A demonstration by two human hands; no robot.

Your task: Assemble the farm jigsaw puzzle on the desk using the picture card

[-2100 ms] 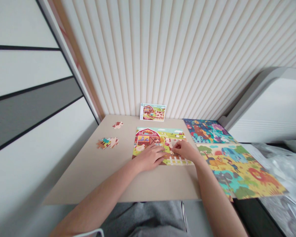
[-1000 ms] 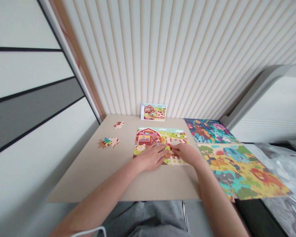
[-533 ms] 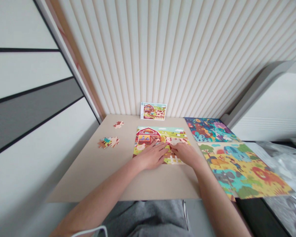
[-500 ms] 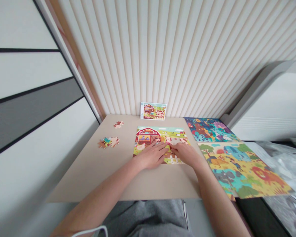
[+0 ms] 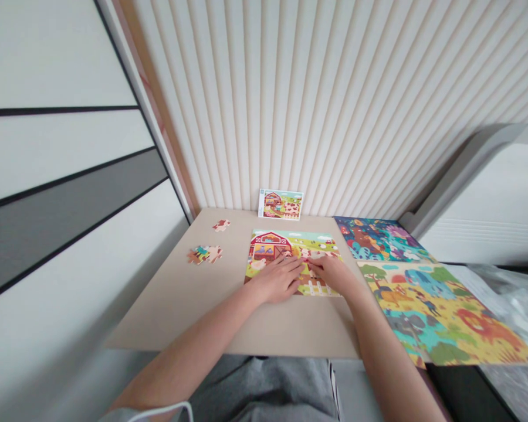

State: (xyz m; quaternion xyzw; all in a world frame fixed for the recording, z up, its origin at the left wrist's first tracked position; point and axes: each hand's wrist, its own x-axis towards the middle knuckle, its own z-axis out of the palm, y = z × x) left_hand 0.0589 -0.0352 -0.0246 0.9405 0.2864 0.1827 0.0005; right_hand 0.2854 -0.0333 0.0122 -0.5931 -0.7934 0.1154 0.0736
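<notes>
A farm jigsaw puzzle (image 5: 268,239), with a red barn, a cow and a white fence, lies on the table in front of me. My left hand (image 5: 281,279) rests flat on its lower middle, fingers stretched out towards the right. From the right, my right hand (image 5: 330,272) reaches onto the cow area, its fingers curled together and their tips down on the puzzle. What those fingertips hold, if anything, is hidden. Both hands' fingertips are close together. Behind the puzzle leans a small picture card (image 5: 281,204) of the same farm scene.
On the left of the table (image 5: 176,310) lie a joined cluster of puzzle pieces (image 5: 205,254) and a smaller brown-and-white cluster (image 5: 222,225). A dark blue animal puzzle (image 5: 381,237) and a safari puzzle (image 5: 440,310) lie at the right. Clear plastic wrapping (image 5: 517,299) sits beyond them.
The camera view has shifted slightly, so everything appears a little further right and lower. Both hands stay on the puzzle; a greyish patch by my right hand on the cow no longer shows.
</notes>
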